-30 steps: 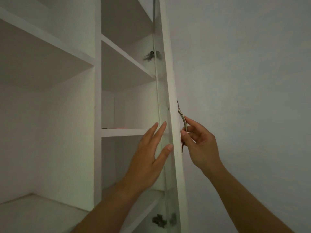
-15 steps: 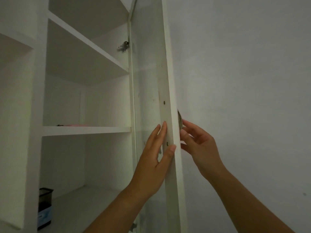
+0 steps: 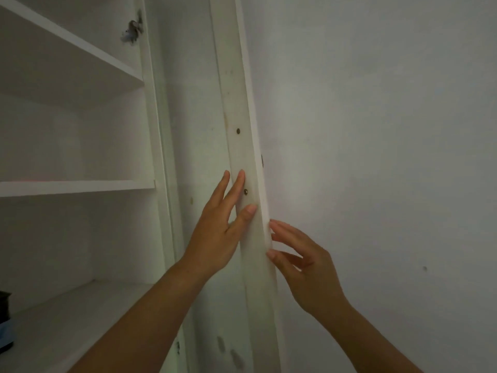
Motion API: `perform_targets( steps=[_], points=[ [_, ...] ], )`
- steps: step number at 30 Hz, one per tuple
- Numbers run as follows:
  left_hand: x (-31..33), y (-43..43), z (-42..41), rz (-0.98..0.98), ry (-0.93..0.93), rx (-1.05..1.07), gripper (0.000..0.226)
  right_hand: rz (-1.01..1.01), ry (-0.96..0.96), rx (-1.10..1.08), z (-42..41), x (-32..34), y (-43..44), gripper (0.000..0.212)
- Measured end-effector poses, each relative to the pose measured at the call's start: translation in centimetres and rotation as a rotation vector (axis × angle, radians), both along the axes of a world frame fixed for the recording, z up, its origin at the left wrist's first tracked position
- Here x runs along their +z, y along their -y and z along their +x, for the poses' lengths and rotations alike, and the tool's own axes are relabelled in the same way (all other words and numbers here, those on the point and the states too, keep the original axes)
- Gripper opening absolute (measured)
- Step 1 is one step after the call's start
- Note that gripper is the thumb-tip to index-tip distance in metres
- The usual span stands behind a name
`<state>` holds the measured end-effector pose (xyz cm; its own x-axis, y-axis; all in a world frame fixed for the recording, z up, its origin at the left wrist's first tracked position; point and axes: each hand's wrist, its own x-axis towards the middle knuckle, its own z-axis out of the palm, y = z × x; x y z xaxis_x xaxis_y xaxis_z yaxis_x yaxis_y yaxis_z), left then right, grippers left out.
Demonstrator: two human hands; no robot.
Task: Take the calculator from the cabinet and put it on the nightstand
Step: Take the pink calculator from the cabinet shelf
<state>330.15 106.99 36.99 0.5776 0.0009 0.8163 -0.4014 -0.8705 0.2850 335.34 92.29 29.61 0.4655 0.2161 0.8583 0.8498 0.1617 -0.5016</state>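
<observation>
The white cabinet door (image 3: 199, 109) stands swung wide, close to the wall, and I see its inner face with two screw heads. My left hand (image 3: 220, 227) lies flat against that inner face, fingers spread, thumb on the door's edge. My right hand (image 3: 301, 265) is open just behind the door's outer edge, fingertips touching it, holding nothing. The open cabinet shows white shelves (image 3: 78, 187). No calculator can be made out. The nightstand is out of view.
A dark box-like object (image 3: 5, 321) with a blue part sits at the far left edge on the lower shelf (image 3: 80, 313). A metal hinge (image 3: 131, 29) shows high up inside. A plain grey wall (image 3: 376, 130) fills the right side.
The door has swung further open toward the wall. My right hand has let go of the metal handle and dropped lower along the door's edge. The view has shifted right.
</observation>
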Motion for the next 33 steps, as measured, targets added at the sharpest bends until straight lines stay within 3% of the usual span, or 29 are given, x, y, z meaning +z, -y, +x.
perform_targets(
  steps=[9, 16, 23, 29, 33],
  points=[
    [-1.2, 0.7, 3.7, 0.08, -0.001, 0.1, 0.053, -0.236, 0.144, -0.185, 5.1, -3.9, 0.9, 0.055],
    [-3.2, -0.5, 6.4, 0.17, 0.001, 0.133, 0.056, -0.174, 0.14, -0.162, 7.6, -4.1, 0.9, 0.047],
    [-4.7, -2.1, 10.1, 0.237, 0.064, 0.132, 0.061, -0.197, 0.129, -0.307, 10.2, -4.3, 0.7, 0.047],
    [-4.9, -3.0, 12.5, 0.332, 0.104, 0.202, 0.064, -0.39, 0.275, -0.61, 11.4, -3.8, 0.6, 0.076],
    [-5.2, -3.8, 13.7, 0.386, 0.115, 0.233, 0.068, -0.41, 0.289, -0.64, 12.6, -4.0, 0.5, 0.083]
  ],
)
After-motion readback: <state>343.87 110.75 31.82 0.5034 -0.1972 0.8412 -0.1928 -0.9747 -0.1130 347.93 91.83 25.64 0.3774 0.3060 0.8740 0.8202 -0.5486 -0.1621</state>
